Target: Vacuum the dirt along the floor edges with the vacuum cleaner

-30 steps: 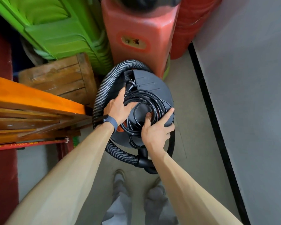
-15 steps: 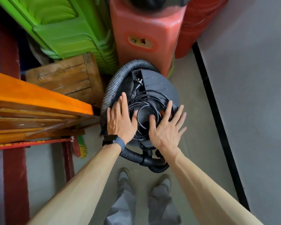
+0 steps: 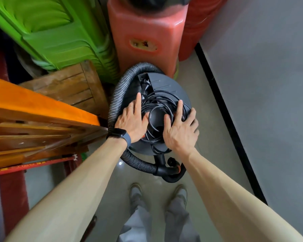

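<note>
A black round vacuum cleaner [image 3: 166, 86] stands on the floor in front of my feet. Its ribbed hose [image 3: 119, 95] wraps around the left side and ends in a curved black handle piece [image 3: 171, 170] at the near side. A black power cord [image 3: 157, 103] lies coiled on the lid. My left hand [image 3: 131, 119], with a watch on the wrist, rests flat on the lid's left side, fingers straight. My right hand [image 3: 180, 128] lies on the coil's right side with fingers spread over the cord.
Stacked green plastic furniture [image 3: 59, 35] and a red plastic stool [image 3: 147, 32] stand right behind the vacuum. A wooden stool [image 3: 68, 84] and an orange wooden bench [image 3: 33, 105] crowd the left. A grey wall [image 3: 269, 84] with a black baseboard [image 3: 226, 119] runs along the right.
One second ago both hands gripped the cord coil. They let go and flattened, and now lie spread on the lid and cord. The view has drawn back a little.
</note>
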### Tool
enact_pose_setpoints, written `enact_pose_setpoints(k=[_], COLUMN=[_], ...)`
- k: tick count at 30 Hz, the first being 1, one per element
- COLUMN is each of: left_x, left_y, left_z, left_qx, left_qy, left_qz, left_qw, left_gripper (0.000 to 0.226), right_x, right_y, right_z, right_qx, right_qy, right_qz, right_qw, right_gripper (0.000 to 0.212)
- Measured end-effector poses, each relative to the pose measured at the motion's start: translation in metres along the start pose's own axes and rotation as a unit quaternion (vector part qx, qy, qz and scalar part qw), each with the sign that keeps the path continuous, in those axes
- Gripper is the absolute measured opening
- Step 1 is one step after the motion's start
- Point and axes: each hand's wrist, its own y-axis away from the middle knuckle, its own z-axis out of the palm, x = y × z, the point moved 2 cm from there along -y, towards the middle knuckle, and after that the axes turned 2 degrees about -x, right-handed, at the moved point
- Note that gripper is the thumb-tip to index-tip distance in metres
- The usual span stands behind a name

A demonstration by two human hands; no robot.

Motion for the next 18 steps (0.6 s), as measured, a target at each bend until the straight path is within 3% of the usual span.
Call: enact_pose_setpoints(k=[3,6,7,9,11,14,18], left_x=[-0.004,0.004,0.008,0.01,0.006,0.003,0.003], left_y=[0.006,0.029,0.036,0.046,0.051,0.048,0.05], left_z=[-0.015,-0.028,-0.026,-0.009,0.011,0.021,0.02], left_qx=[-0.034,0.101,0.11,0.05,0.018,0.037,0.037], left_qy=[0.047,0.01,-0.008,-0.051,-0.084,-0.081,-0.087], left_qz=[-0.021,0.05,0.083,0.107,0.077,0.068,0.074], left_qw=[0.998,0.994,0.99,0.992,0.993,0.994,0.993], left_gripper=[0.074,0.073,0.074,0.076,0.075,0.075,0.075], right_x=[0.0,0.002,0.003,0.006,0.01,0.012,0.007], right_y=[-0.001,-0.001,0.001,0.007,0.013,0.012,0.009], right_z=[-0.01,-0.024,-0.027,-0.027,-0.024,-0.03,-0.091], right_qx=[-0.05,-0.087,-0.091,-0.102,-0.122,-0.167,-0.228], right_qy=[0.042,0.082,0.086,0.086,0.071,0.047,-0.01], right_qz=[0.0,-0.023,-0.039,-0.083,-0.106,-0.112,-0.125], right_qw=[0.998,0.993,0.991,0.988,0.984,0.978,0.966], right_gripper=[0.075,0.078,0.079,0.079,0.077,0.081,0.087])
